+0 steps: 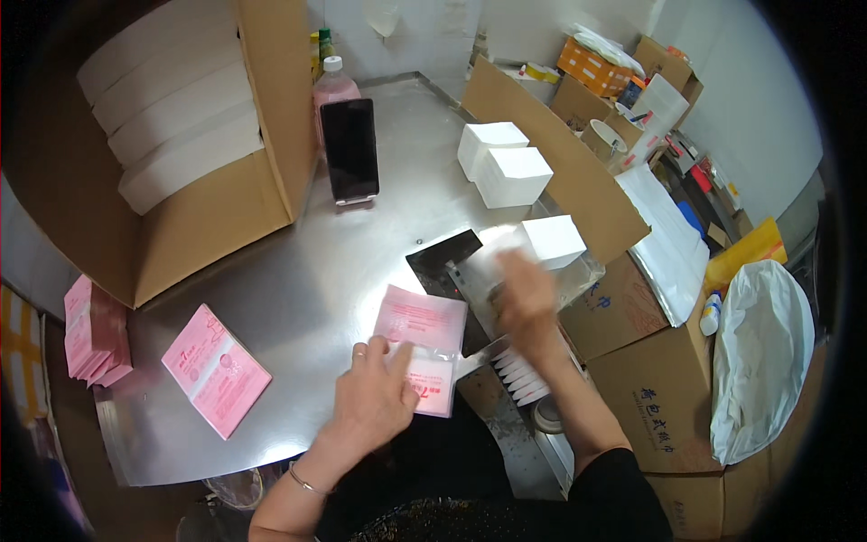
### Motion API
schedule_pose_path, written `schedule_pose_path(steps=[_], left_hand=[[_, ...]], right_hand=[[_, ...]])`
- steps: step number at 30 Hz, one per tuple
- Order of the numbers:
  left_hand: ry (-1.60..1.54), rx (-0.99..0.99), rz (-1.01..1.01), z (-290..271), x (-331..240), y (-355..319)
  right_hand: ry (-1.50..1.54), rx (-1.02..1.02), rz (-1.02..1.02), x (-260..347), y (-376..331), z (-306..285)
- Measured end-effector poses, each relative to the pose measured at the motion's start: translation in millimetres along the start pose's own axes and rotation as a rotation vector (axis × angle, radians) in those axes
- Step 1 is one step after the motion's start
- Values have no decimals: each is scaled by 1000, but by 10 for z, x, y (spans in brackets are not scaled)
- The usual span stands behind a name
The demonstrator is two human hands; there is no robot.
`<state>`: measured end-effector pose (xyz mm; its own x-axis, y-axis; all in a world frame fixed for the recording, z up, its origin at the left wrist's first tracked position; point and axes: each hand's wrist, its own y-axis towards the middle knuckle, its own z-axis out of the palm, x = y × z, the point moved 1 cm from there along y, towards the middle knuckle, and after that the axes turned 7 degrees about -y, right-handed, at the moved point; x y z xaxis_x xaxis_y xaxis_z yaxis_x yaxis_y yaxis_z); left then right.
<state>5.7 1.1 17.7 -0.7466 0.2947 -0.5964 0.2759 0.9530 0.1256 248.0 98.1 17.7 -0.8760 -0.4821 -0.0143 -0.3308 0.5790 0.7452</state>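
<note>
A pink pouch [424, 348] lies on the worktop [307, 280] at the near edge, pinned flat under the left hand [375, 402], whose fingers are spread open on it. The right hand [526, 303], blurred, hovers over a clear bag [506, 266] just right; its grip cannot be told. Filling seems in hand: an item must next be fetched and slid into the pouch. More pouches [217, 370] lie left.
</note>
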Motion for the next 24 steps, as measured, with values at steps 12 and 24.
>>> schedule_pose_path(steps=[12,24], left_hand=[[50,-110,5,-290,10,-110],[231,-670,-234,-930,894,-1122]], right_hand=[[81,637,-54,670,76,657],[-339,1,109,-286,252,-141]])
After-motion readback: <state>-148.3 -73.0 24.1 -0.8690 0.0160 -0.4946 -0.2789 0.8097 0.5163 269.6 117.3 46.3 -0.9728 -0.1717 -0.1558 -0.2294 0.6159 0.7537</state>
